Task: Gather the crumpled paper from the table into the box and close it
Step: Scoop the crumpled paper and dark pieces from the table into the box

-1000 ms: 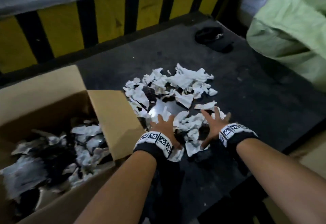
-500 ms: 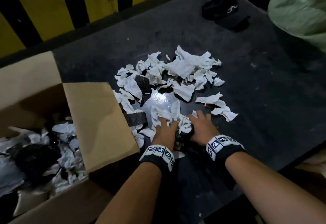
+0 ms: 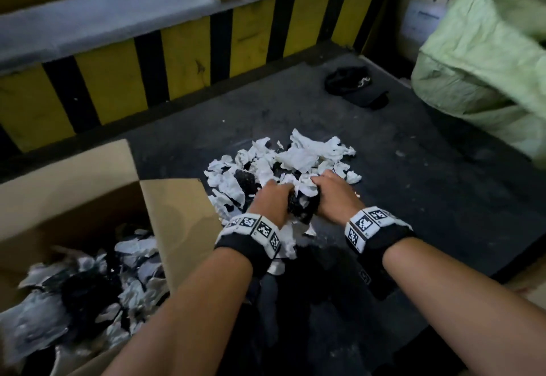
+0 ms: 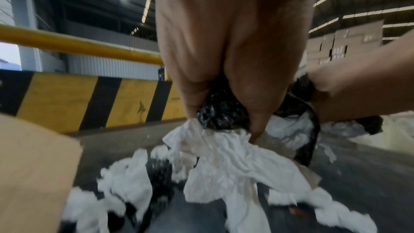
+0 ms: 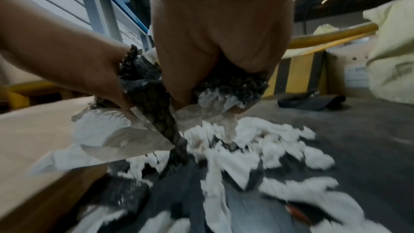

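White and black crumpled paper [image 3: 298, 165] is lying heaped mid-table [image 3: 428, 198], w/ more already sitting in the open cardboard box [image 3: 88, 186] at left. Left hand [image 3: 270, 201] and right hand [image 3: 332, 198] are clenching one bundle of paper scraps [image 3: 304, 207] btwn them, fingers curled round it, just above the pile's near edge. Black cap [image 3: 357, 88] is lying far back, green sack [image 3: 484, 59] standing at right.
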`<state>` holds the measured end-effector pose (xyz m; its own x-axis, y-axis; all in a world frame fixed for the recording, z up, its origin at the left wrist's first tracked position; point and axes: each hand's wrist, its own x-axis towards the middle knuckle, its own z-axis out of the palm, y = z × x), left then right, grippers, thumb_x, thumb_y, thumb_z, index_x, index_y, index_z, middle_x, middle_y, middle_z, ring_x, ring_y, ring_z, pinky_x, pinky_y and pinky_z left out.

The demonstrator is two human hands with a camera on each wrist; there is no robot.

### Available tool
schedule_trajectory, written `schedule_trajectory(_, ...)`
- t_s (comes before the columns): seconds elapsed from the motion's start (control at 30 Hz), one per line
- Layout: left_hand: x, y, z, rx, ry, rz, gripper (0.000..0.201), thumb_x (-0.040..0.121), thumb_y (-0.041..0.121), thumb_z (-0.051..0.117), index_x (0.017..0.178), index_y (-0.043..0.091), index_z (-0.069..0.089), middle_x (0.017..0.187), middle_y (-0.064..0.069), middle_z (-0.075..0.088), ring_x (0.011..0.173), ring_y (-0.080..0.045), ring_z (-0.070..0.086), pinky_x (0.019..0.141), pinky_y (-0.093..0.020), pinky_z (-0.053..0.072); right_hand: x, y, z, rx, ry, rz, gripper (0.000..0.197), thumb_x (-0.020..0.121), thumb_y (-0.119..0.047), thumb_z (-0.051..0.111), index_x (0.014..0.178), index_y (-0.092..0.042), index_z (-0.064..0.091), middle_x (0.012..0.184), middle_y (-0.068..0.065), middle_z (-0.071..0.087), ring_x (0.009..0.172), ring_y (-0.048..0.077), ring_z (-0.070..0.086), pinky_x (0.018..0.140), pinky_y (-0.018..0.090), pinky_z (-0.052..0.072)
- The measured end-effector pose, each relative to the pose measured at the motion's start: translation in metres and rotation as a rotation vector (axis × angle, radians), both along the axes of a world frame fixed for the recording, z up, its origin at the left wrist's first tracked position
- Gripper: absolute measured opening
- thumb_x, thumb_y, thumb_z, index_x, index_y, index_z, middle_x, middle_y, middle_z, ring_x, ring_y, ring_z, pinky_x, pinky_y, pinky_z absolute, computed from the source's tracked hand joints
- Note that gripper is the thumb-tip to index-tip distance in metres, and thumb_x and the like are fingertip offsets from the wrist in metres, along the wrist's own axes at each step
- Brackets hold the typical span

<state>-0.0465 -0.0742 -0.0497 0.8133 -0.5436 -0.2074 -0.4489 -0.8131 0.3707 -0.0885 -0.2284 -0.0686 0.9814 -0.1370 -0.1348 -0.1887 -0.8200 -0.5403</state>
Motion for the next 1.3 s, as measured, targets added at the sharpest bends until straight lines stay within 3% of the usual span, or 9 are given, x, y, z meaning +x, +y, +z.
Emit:
schedule_trajectory(0.23,0.019,0.102,0.091,-0.004,-0.192,0.071,0.027,0.09,0.008,0.049,0.109,0.016,0.067,0.103,-0.012,0.063,0.099,-0.034,0.064,0.086,-0.039,0.051,0.031,0.092,0.087,-0.083,-0.23,0.162,0.013,0.084,-0.014,0.059,0.095,-0.014,0.065,0.094,0.012,0.057,0.094,0.033,0.06,0.08,0.034,0.047)
schedule_trajectory(0.37,0.016,0.203,0.114,0.019,-0.237,0.182,0.025,0.088,0.01,0.052,0.106,0.016,0.068,0.101,-0.013,0.065,0.1,-0.035,0.063,0.084,-0.039,0.049,0.044,0.189,0.113,-0.076,-0.299,0.323,0.008,0.083,-0.021,0.061,0.088,-0.014,0.062,0.083,0.005,0.053,0.085,0.029,0.057,0.069,0.032,0.043)
schedule_trajectory(0.47,0.006,0.277,0.119,0.047,-0.236,0.254,0.024,0.09,0.009,0.053,0.108,0.013,0.069,0.104,-0.014,0.069,0.103,-0.032,0.062,0.088,-0.038,0.05,0.047,0.264,0.116,-0.042,-0.31,0.455,0.012,0.085,-0.019,0.061,0.092,-0.01,0.062,0.084,0.009,0.058,0.091,0.029,0.054,0.072,0.033,0.041)
schedule_trajectory(0.7,-0.006,0.398,0.084,0.115,-0.106,0.345,0.029,0.097,0.011,0.048,0.122,0.008,0.062,0.124,-0.014,0.066,0.117,-0.033,0.059,0.1,-0.036,0.042,0.057,0.387,0.08,-0.027,-0.107,0.588,0.027,0.087,-0.018,0.057,0.114,-0.013,0.064,0.111,0.013,0.067,0.11,0.033,0.055,0.092,0.039,0.048)
schedule_trajectory(0.8,-0.009,0.423,0.05,0.159,-0.018,0.378,0.04,0.091,0.033,0.044,0.122,0.011,0.057,0.123,-0.016,0.059,0.112,-0.04,0.057,0.097,-0.039,0.042,0.057,0.403,0.053,-0.131,0.054,0.593,0.038,0.088,-0.027,0.055,0.125,-0.019,0.055,0.123,0.009,0.061,0.118,0.034,0.048,0.097,0.041,0.044)
schedule_trajectory(0.97,0.008,0.461,0.003,0.285,0.216,0.545,0.094,0.068,0.048,0.083,0.144,0.032,0.03,0.15,-0.017,0.018,0.125,-0.049,0.046,0.101,-0.055,0.047,0.074,0.414,0.029,-0.361,0.418,0.532,0.086,0.073,-0.052,0.078,0.139,-0.024,0.031,0.146,0.011,0.028,0.131,0.045,0.038,0.099,0.055,0.04)
schedule_trajectory(1.1,0.03,0.47,-0.008,0.277,0.354,0.45,0.095,0.064,0.063,0.08,0.145,0.043,0.035,0.157,-0.012,0.02,0.138,-0.041,0.036,0.11,-0.052,0.04,0.103,0.43,0.023,-0.269,0.396,0.611,0.064,0.074,-0.053,0.074,0.131,-0.04,0.048,0.143,0.009,0.032,0.127,0.043,0.04,0.103,0.05,0.041)
schedule_trajectory(1.2,0.027,0.471,-0.024,0.369,0.394,0.313,0.072,0.08,0.052,0.072,0.144,0.038,0.045,0.155,-0.015,0.032,0.139,-0.037,0.037,0.114,-0.048,0.035,0.107,0.439,-0.006,-0.361,0.529,0.77,0.049,0.079,-0.052,0.068,0.125,-0.036,0.064,0.137,0.014,0.054,0.126,0.036,0.049,0.105,0.043,0.043)
schedule_trajectory(1.3,0.031,0.482,-0.046,0.457,0.377,0.328,0.068,0.094,0.023,0.058,0.154,0.031,0.026,0.163,-0.02,0.006,0.15,-0.042,0.012,0.12,-0.053,0.021,0.109,0.429,-0.027,-0.494,0.569,0.706,0.057,0.086,-0.056,0.05,0.137,-0.032,0.051,0.152,0.015,0.035,0.136,0.042,0.038,0.11,0.049,0.037)
